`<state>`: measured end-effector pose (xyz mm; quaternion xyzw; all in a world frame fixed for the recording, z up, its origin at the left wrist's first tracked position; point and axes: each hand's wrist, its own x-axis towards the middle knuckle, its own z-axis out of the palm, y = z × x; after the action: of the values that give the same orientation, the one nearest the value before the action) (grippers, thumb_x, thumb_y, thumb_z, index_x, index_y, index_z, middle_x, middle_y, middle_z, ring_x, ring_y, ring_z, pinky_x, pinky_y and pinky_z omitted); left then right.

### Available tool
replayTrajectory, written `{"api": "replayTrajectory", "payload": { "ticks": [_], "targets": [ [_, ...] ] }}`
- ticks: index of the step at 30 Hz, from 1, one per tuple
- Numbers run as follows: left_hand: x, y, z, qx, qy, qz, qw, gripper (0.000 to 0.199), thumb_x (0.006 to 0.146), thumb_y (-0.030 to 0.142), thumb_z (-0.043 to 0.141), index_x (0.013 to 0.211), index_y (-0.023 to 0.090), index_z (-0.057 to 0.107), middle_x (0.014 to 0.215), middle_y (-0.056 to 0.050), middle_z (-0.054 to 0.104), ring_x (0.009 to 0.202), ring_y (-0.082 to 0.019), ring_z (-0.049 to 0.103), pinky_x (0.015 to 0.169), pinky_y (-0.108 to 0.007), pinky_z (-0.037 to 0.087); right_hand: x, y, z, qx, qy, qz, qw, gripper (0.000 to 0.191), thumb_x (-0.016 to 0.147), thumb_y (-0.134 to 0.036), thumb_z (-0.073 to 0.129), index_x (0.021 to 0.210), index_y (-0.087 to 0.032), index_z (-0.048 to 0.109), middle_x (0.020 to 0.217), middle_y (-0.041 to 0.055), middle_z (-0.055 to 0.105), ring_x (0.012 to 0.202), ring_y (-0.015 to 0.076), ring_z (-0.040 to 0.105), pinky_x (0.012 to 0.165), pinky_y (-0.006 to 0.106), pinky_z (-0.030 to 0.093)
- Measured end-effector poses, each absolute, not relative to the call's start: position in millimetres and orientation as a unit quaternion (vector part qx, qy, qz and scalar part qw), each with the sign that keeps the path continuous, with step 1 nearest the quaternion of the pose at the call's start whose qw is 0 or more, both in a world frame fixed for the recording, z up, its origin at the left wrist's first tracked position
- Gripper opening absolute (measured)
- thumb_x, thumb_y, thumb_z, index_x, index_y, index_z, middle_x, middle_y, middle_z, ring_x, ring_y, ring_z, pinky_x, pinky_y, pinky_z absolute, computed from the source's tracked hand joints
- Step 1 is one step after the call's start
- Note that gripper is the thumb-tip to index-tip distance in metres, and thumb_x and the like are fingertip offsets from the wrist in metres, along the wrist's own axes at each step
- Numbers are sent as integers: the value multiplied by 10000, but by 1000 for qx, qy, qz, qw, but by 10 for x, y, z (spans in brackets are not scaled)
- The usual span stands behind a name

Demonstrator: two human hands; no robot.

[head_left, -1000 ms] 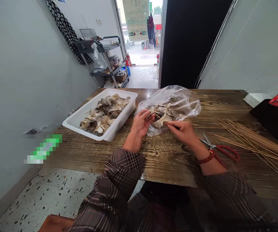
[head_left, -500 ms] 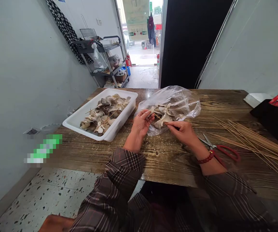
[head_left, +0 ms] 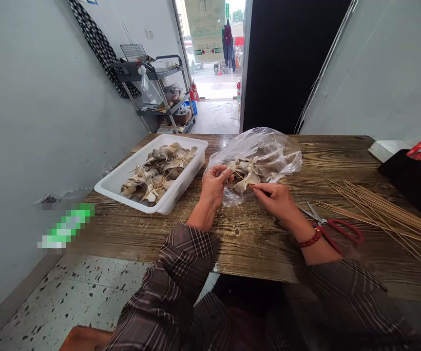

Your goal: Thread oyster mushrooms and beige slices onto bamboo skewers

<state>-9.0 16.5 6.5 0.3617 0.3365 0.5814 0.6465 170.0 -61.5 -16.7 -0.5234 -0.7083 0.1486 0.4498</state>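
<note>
My left hand (head_left: 216, 184) is closed in a pinch on a pale oyster mushroom (head_left: 230, 168), mostly covered by the fingers. With fingertips pressed together, my right hand (head_left: 273, 197) grips the end of a thin bamboo skewer (head_left: 238, 175). The skewer slants up and left toward the pinched mushroom; whether its point is inside cannot be made out. Between and behind both hands, more oyster mushrooms (head_left: 249, 176) lie in a clear plastic bag (head_left: 278, 146) spread on the table.
A white tray (head_left: 186, 187) of oyster mushrooms with skewers stands left. Red-handled scissors (head_left: 323, 222) lie beside my right wrist. Loose bamboo skewers (head_left: 389, 209) and a black holder (head_left: 411, 180) with red packets are at right on the wooden table (head_left: 239, 248).
The fingers of my left hand have closed in, thumb now pressed over the mushroom. My right hand has stayed nearly in place with the skewer.
</note>
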Motion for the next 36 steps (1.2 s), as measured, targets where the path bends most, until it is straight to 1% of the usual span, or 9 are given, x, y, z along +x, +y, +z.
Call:
{"api": "replayTrajectory", "payload": {
  "ticks": [3, 7, 13, 18, 20, 25, 32, 34, 36],
  "targets": [
    [-96, 167, 60, 372, 326, 569, 657, 447, 482, 233, 899, 777, 145, 575, 636, 44, 624, 548, -79, 597, 584, -222, 474, 1681, -620, -159, -522, -702, 150, 461, 246, 890, -282, 563, 974, -211, 783, 927, 61, 781, 805, 230, 722, 716, 316, 515],
    [-86, 139, 59, 385, 322, 541, 675, 424, 498, 244, 898, 768, 140, 588, 630, 43, 615, 539, -72, 586, 576, -220, 467, 1653, -627, -132, -519, -687, 164, 482, 242, 882, -295, 570, 940, -205, 787, 920, 63, 781, 801, 229, 717, 705, 313, 509],
    [-60, 90, 101, 414, 331, 507, 679, 359, 510, 225, 886, 744, 135, 629, 675, 25, 646, 558, -59, 570, 558, -189, 450, 1618, -643, -77, -524, -667, 198, 491, 276, 875, -334, 567, 914, -175, 790, 724, 46, 744, 657, 192, 665, 595, 279, 469],
    [-67, 99, 125, 385, 327, 515, 693, 371, 604, 339, 852, 885, 155, 694, 795, -10, 707, 691, -101, 627, 603, -196, 492, 1587, -650, -57, -528, -652, 228, 495, 295, 861, -375, 585, 905, -164, 785, 682, 35, 723, 637, 180, 641, 577, 271, 450],
    [-69, 98, 114, 394, 318, 497, 705, 388, 623, 391, 843, 899, 156, 704, 816, -18, 716, 705, -109, 637, 610, -202, 501, 1582, -649, -58, -532, -645, 231, 497, 300, 858, -387, 594, 897, -160, 786, 670, 34, 717, 627, 176, 635, 581, 271, 447],
    [-82, 91, 78, 430, 317, 457, 711, 329, 577, 351, 884, 745, 147, 688, 704, -10, 690, 589, -83, 600, 554, -203, 465, 1589, -635, -78, -540, -641, 238, 490, 300, 850, -393, 595, 896, -170, 791, 653, 29, 709, 604, 167, 622, 564, 264, 437],
    [-100, 118, 87, 408, 342, 474, 702, 317, 546, 329, 900, 698, 146, 689, 674, -12, 685, 575, -86, 597, 549, -204, 446, 1622, -601, -145, -528, -642, 290, 474, 352, 853, -403, 582, 1019, -161, 777, 615, 14, 691, 518, 137, 562, 505, 251, 416],
    [-103, 116, 94, 415, 345, 462, 703, 317, 552, 344, 895, 685, 150, 682, 650, -6, 673, 547, -84, 576, 518, -206, 425, 1624, -598, -160, -528, -640, 283, 481, 337, 858, -386, 580, 1019, -167, 778, 651, 23, 714, 554, 153, 601, 527, 260, 443],
    [-108, 112, 95, 423, 349, 451, 704, 319, 557, 348, 891, 677, 150, 671, 609, 5, 650, 508, -78, 549, 484, -205, 393, 1623, -599, -170, -523, -647, 258, 491, 295, 860, -355, 582, 993, -187, 785, 766, 42, 758, 658, 184, 666, 600, 281, 491]
  ]
}}
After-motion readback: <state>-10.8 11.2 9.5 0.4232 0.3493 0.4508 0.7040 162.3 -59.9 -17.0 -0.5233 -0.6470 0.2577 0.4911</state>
